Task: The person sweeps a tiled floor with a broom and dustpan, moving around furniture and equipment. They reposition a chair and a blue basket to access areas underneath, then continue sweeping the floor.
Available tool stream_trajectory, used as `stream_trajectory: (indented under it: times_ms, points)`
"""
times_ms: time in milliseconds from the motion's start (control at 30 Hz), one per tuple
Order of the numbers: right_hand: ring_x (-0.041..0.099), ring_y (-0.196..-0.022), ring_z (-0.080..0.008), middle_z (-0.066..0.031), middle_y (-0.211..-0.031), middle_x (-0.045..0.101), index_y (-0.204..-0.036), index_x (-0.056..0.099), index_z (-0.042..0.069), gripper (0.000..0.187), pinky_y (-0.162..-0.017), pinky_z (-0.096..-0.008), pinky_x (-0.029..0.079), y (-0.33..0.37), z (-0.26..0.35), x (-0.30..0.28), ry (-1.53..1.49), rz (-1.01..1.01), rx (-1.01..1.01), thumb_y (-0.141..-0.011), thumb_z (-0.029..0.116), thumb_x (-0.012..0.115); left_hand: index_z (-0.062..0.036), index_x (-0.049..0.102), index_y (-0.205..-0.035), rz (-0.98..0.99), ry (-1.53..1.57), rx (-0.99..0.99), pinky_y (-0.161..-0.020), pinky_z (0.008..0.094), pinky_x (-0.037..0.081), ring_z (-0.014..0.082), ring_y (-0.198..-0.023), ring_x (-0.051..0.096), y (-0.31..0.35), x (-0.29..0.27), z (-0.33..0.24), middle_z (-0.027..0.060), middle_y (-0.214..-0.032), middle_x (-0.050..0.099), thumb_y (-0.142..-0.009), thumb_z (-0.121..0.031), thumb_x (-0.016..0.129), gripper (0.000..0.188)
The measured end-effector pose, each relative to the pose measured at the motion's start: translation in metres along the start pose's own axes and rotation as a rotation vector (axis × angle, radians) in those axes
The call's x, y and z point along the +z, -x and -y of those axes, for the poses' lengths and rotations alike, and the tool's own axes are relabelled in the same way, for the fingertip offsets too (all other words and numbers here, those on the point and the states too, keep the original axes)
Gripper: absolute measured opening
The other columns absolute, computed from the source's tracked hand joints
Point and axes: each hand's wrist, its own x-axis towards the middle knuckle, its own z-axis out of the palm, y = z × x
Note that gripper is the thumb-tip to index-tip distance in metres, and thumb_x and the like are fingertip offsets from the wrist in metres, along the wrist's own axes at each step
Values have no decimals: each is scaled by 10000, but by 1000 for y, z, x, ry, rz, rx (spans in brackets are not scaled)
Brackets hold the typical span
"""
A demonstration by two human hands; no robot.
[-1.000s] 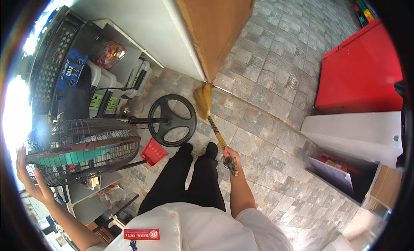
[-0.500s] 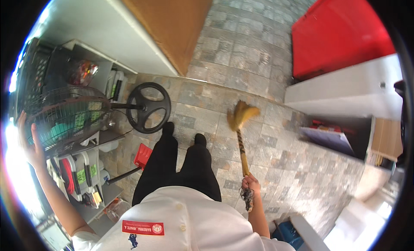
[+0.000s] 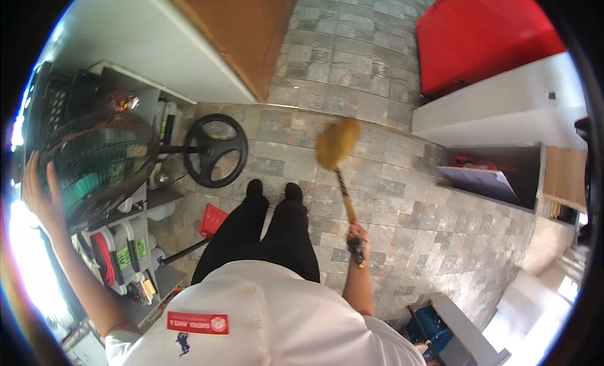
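Observation:
My right hand [image 3: 358, 234] grips the wrapped handle of a soft broom [image 3: 338, 146]. Its yellowish-brown bristles point away from me, over the tiled floor, and look smeared by motion. Whether they touch the tiles I cannot tell. On the left, my left hand [image 3: 41, 188] has its fingers stretched out, beside the wire cage of a standing fan [image 3: 107, 168]. I cannot tell whether the fingers rest on the cage. The fan's round black base [image 3: 216, 151] shows to the right of its head. A red dustpan [image 3: 212, 220] with a dark handle lies left of my legs.
Shelves holding tool cases [image 3: 119, 256] line the left side. A brown-topped partition [image 3: 242, 33] stands ahead. At the right are a red box [image 3: 484, 36], a white cabinet [image 3: 497, 108] and an open compartment [image 3: 531, 177]. A blue bin [image 3: 430, 325] sits low right.
The broom head has swung away from me and slightly left, and my right hand has moved up the view with it. My left hand remains beside the fan.

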Motion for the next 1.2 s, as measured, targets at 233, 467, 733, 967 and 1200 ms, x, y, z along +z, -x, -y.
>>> stream_trajectory:
  times_ms: [233,467,733,967,1200]
  points:
    - [262,-305,-129,37,-389,246,-529,299,164,371,-310,-266,216,96,12,-80,176,-376,-122,-876,291,329,-72,558,-814,404,615,244,-703,349,383,237,-830,511,125,37,-104,70,-840,549,-622,-114,592,200]
    - [253,-323,-64,41,-454,274,-648,355,123,249,-282,-213,191,198,-38,-45,-17,-193,-259,-877,209,403,-15,542,-988,1069,1118,-1098,-805,316,386,206,-957,503,303,261,-85,109,-971,558,-724,-236,590,348]
    - [288,-349,-52,-12,-571,366,-830,369,44,109,-281,-168,223,162,-151,61,-32,-240,-599,-882,139,384,-10,422,-1153,486,1411,-1719,-853,338,355,191,-1037,432,332,432,-66,102,-1122,477,-749,-309,581,527]
    - [285,-329,-43,-5,-573,370,-933,388,31,107,-270,-169,239,137,-188,79,69,-173,-521,-873,119,381,-20,374,-1184,430,1548,-1735,-874,351,333,204,-1076,385,310,476,-66,105,-1164,427,-753,-332,571,568]
    - [282,-309,-53,2,-559,376,-1098,415,60,264,-272,-198,230,128,-197,71,368,-300,-390,-843,108,459,-30,326,-1215,442,1548,-1720,-895,364,311,217,-1115,339,310,470,-63,109,-1207,377,-756,-356,561,610]
